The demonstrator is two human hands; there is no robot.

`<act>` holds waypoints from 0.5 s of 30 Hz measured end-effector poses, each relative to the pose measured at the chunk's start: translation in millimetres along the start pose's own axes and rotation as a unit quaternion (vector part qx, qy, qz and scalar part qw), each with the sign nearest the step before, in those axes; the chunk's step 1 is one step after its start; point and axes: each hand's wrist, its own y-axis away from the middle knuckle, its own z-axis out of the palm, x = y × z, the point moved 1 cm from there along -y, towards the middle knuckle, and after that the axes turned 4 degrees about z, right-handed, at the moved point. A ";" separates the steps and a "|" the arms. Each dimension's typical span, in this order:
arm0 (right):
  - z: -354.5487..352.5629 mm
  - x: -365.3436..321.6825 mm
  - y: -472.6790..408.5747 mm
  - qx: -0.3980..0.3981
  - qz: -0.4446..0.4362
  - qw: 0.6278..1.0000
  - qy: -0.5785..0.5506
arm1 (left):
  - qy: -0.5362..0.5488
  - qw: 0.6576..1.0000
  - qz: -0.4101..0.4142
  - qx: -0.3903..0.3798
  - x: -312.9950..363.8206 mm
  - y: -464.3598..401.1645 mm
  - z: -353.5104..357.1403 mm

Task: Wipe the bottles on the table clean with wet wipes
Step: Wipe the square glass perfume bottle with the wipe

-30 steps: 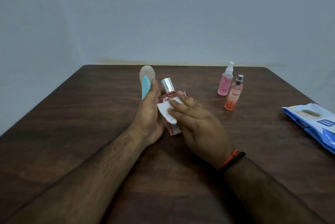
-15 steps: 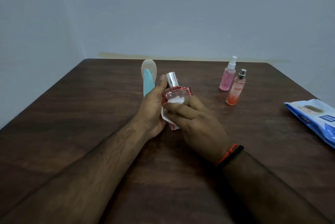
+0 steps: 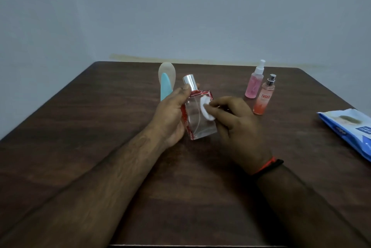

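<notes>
My left hand [image 3: 170,115] grips a square clear perfume bottle [image 3: 197,119] with red edges and a silver cap, tilted over the table's middle. My right hand [image 3: 236,125] pinches a small folded white wet wipe [image 3: 205,109] against the bottle's upper right face. A pink spray bottle [image 3: 254,83] with a white nozzle stands at the back right. Beside it stands an orange bottle [image 3: 263,99] with red lettering and a silver top. A pale bottle with a teal front [image 3: 166,79] stands behind my left hand, partly hidden by it.
A blue and white pack of wet wipes [image 3: 349,129] lies at the table's right edge. The dark wooden table [image 3: 100,127] meets a grey wall at the back. My forearms stretch over the near half of the table.
The perfume bottle turned so its wide clear face shows. My right hand slid to the right, and the wipe moved from the bottle's front to its upper right side.
</notes>
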 end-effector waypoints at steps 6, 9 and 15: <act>10.6 -13.2 6.9 -0.148 -0.166 0.973 0.056 | 0.011 1.000 0.004 0.012 -0.1 -3.2 -7.3; 3.8 -4.4 8.5 -0.141 -0.164 0.976 0.039 | 0.022 0.999 0.009 0.022 -1.0 -7.4 -10.6; -10.4 7.0 5.4 -0.026 -0.027 0.999 -0.010 | 0.045 0.999 0.018 0.019 3.0 -10.5 -12.3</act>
